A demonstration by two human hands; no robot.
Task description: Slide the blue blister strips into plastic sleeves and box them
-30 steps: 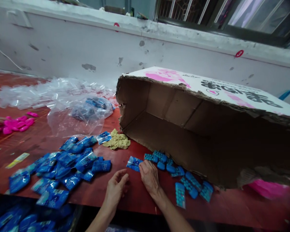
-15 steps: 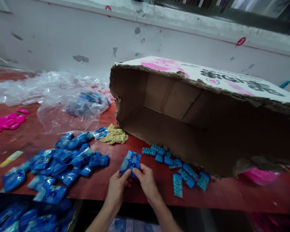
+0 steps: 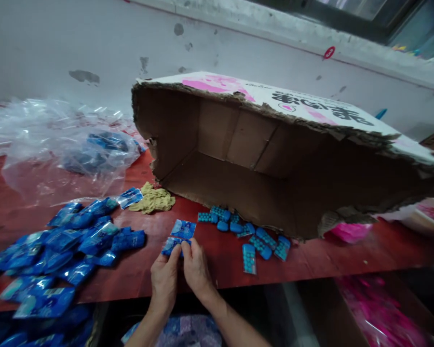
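Blue packet (image 3: 179, 235) pinched between my left hand (image 3: 164, 279) and right hand (image 3: 196, 271), fingers of both closed on its near edge, held just above red table (image 3: 347, 260) near front edge. Loose blister strips (image 3: 249, 238) lie just right, at mouth of tipped box (image 3: 260, 159); packet pile (image 3: 75, 241) left. Risk, as I judge it: slick film slipping from fingertip pinch, packet dropping off table edge.

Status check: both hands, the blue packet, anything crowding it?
Left hand and right hand both pinch the blue packet above the table edge. Loose blue tablet strips lie to the right, packet pile to the left; neither touching.
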